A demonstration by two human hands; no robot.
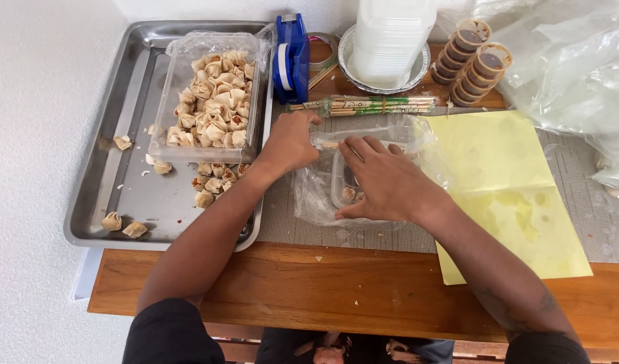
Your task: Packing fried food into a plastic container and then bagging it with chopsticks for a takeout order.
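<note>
My left hand (289,141) pinches the top edge of a clear plastic bag (309,192) that lies on the grey mat. My right hand (383,182) rests flat on the bag, pressing on a small clear lidded container (341,183) with dumplings inside it. A pair of chopsticks seems to lie inside the bag near my fingertips. Left of my hands stands a metal tray (121,195) holding a clear tub of dumplings (212,94) and several loose dumplings.
Bundled wrapped chopsticks (363,104) lie behind the bag. A blue tape dispenser (291,57), a stack of clear containers in a foil dish (390,40), stacked sauce cups (474,57), a yellow paper sheet (511,182) and loose plastic bags (579,74) surround the mat.
</note>
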